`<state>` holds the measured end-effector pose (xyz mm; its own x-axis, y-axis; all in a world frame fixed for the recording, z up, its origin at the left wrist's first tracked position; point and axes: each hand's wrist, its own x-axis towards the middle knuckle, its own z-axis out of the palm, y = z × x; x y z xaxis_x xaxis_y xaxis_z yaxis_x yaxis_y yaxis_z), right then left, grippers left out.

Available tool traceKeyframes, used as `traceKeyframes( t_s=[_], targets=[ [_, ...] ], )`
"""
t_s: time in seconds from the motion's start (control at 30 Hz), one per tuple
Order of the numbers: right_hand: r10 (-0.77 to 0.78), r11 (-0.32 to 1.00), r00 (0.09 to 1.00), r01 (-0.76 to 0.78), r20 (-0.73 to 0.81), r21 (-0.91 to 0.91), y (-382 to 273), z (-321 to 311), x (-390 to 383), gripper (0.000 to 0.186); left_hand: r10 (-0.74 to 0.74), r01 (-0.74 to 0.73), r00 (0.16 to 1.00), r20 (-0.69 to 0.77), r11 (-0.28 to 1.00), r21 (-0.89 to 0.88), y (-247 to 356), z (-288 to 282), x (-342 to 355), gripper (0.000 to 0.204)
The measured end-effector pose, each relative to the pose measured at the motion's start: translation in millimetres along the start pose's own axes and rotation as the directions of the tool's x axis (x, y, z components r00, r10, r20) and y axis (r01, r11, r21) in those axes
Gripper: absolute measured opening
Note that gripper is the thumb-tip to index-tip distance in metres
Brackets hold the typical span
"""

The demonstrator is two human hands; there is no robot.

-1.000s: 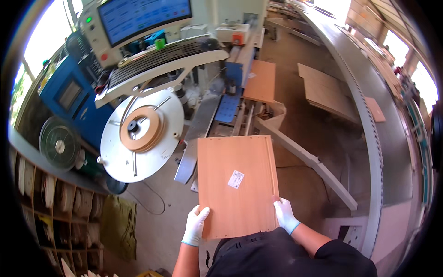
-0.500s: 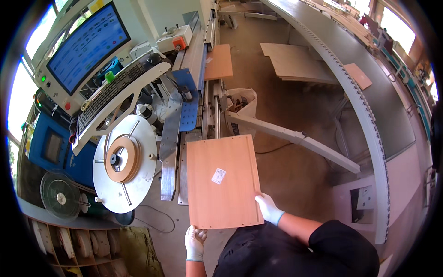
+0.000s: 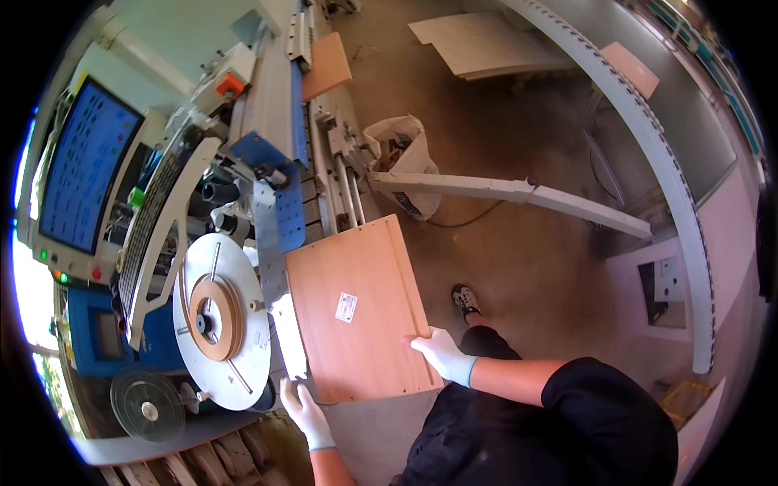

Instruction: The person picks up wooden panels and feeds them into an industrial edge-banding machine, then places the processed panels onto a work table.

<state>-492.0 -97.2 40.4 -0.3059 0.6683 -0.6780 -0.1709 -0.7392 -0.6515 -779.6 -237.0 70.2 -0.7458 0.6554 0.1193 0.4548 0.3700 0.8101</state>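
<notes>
A reddish-brown wooden panel (image 3: 365, 348) lies at the machine's feed edge, its far end on the rail and its near end in front of my body. On its face are a white label (image 3: 346, 308) and a groove along the right side, with small holes at the edges. My right hand (image 3: 442, 354), in a white glove, grips the panel's right edge, thumb on top and fingers partly hidden beneath. Also gloved, my left hand (image 3: 305, 413) is off the panel, just beyond its near left corner, with fingers apart and nothing in them.
Left of the panel stands a white disc (image 3: 253, 356) with a roll of brown edge banding (image 3: 229, 328). A monitor (image 3: 89, 166) and keyboard (image 3: 151, 231) are behind it. A pale support arm (image 3: 486, 188) crosses ahead, past a sack of scraps (image 3: 413, 154). Another panel (image 3: 328, 65) is on the machine farther off.
My left hand has let go of the panel's near left corner and moved left, fingers spread. The panel has turned slightly and shifted left against the machine. My right hand still holds it.
</notes>
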Motion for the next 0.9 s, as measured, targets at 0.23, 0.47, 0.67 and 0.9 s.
traceKeyframes(
  t_s=[0.23, 0.47, 0.67, 0.9],
  targets=[
    [0.076, 0.993, 0.997, -0.074, -0.019, 0.088, 6, 3, -1, 0.034, 0.214, -0.399, 0.909, 0.358, 0.696, 0.597, 32, 73, 95, 0.057],
    [0.144, 0.981, 0.989, -0.140, -0.018, 0.131, -19, 3, 5, 0.034, 0.162, -0.362, 0.918, 0.361, 0.713, 0.600, 44, 86, 109, 0.057],
    [0.185, 0.977, 0.982, -0.182, -0.024, 0.112, -41, 7, 27, 0.031, 0.116, -0.346, 0.919, 0.377, 0.695, 0.631, 44, 85, 111, 0.057],
    [0.162, 0.985, 0.987, -0.161, -0.007, 0.062, -44, 5, 40, 0.033, 0.117, -0.326, 0.930, 0.348, 0.701, 0.634, 37, 81, 111, 0.058]
  ],
)
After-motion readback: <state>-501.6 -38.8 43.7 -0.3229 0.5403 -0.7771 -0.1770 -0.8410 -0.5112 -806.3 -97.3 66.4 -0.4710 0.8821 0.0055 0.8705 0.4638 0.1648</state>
